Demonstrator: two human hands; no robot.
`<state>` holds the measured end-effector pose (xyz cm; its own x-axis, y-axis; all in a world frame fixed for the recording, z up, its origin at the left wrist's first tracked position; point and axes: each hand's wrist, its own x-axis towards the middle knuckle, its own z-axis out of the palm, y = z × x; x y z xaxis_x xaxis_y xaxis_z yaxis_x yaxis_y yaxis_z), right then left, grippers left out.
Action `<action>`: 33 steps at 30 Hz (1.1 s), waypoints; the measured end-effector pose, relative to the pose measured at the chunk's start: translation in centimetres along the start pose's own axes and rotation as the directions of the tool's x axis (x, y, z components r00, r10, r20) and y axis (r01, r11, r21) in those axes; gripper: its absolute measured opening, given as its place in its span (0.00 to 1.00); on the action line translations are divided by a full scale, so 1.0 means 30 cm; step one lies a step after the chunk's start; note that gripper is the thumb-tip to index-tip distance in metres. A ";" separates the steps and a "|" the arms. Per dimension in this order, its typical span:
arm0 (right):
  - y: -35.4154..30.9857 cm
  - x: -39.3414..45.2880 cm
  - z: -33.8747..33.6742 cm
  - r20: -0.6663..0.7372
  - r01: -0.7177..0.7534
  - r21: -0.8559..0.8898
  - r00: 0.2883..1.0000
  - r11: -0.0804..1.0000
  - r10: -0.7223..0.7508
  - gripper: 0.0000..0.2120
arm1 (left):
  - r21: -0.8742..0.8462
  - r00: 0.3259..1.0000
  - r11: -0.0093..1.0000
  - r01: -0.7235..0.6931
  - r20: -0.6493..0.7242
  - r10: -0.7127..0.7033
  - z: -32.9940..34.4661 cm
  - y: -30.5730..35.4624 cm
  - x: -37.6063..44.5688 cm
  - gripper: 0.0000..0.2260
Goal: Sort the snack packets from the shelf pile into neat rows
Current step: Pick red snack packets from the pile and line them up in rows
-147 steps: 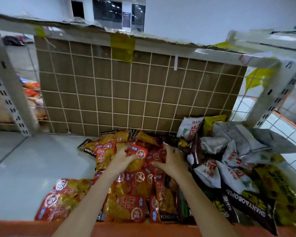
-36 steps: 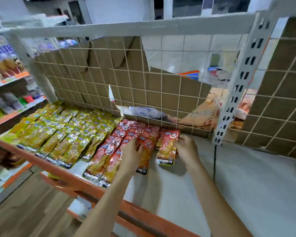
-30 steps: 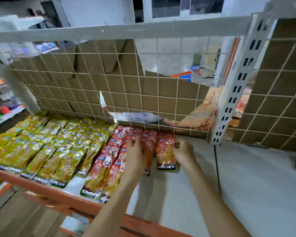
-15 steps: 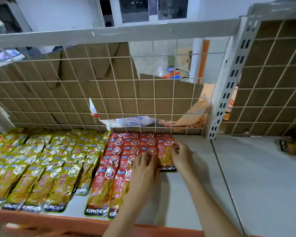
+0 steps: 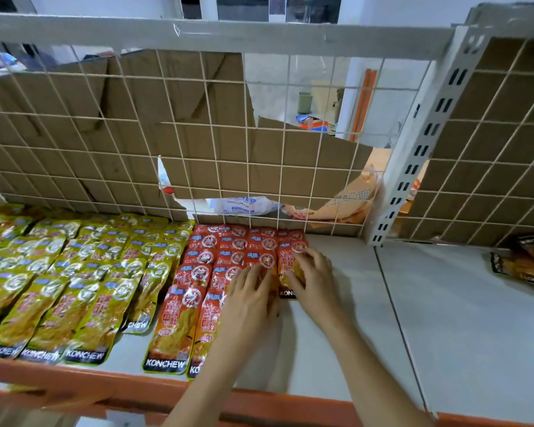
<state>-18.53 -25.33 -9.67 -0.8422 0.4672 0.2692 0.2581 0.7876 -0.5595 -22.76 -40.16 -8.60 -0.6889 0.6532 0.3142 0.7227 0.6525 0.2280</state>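
Your left hand (image 5: 249, 298) lies flat, fingers straight and spread, pressing on the third column of the red foil snack packets (image 5: 198, 272), which sit in overlapping rows at the middle of the white metal shelf board (image 5: 444, 318), back ends against the white wire grid back panel (image 5: 198, 134). Your right hand (image 5: 312, 272) rests on the rightmost red packet (image 5: 287, 257), fingers bent over its top face and thumb along its near end; whether it actually pinches the packet can't be told. That packet lies touching the column your left hand covers. Just left of the red rows, the yellow-green foil snack packets (image 5: 74, 272) fill the shelf in shingled rows running to the orange front shelf edge (image 5: 74, 383). Torn brown cardboard sheets (image 5: 105, 118) stand behind the grid. At far right, well apart from your hands, a dark brown snack packet (image 5: 524, 266) lies by the next bay's grid, past the white slotted upright post (image 5: 420, 143).
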 end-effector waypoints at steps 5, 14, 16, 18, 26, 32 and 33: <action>0.012 0.001 0.016 -0.007 0.046 -0.030 0.999 0.999 -0.046 0.20 | -0.074 1.000 0.997 0.011 -0.017 -0.012 0.008 -0.005 -0.018 0.19; 0.001 0.015 0.023 -0.015 0.018 -0.068 1.000 0.998 -0.019 0.19 | -0.064 0.998 0.998 0.012 0.065 -0.007 0.004 -0.027 0.012 0.16; -0.008 0.015 0.018 -0.010 0.016 -0.076 1.000 0.997 -0.016 0.19 | -0.022 0.995 1.000 -0.014 0.094 0.016 -0.006 -0.036 0.029 0.15; -0.020 0.013 0.013 0.009 0.014 -0.108 1.000 0.994 -0.013 0.20 | 0.006 0.995 0.999 -0.036 0.093 0.035 -0.009 -0.049 0.043 0.16; -0.070 -0.005 0.000 0.092 -0.030 -0.251 0.994 0.968 0.055 0.21 | -0.018 0.990 0.998 -0.066 0.121 0.068 -0.012 -0.060 0.050 0.17; -0.137 -0.069 -0.111 0.115 -0.062 -0.246 0.989 0.967 0.092 0.22 | -0.027 0.980 0.993 -0.114 0.160 0.117 -0.061 -0.063 0.060 0.18; -0.136 -0.099 -0.137 0.113 -0.047 -0.260 0.990 0.964 0.079 0.22 | -0.061 0.981 0.988 -0.142 0.126 0.148 -0.072 -0.060 0.053 0.15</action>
<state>-15.13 -28.29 -4.96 -0.8675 0.4791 0.1338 0.4115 0.8423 -0.3481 -25.04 -41.14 -6.54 -0.5756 0.7857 0.2264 0.8150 0.5288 0.2371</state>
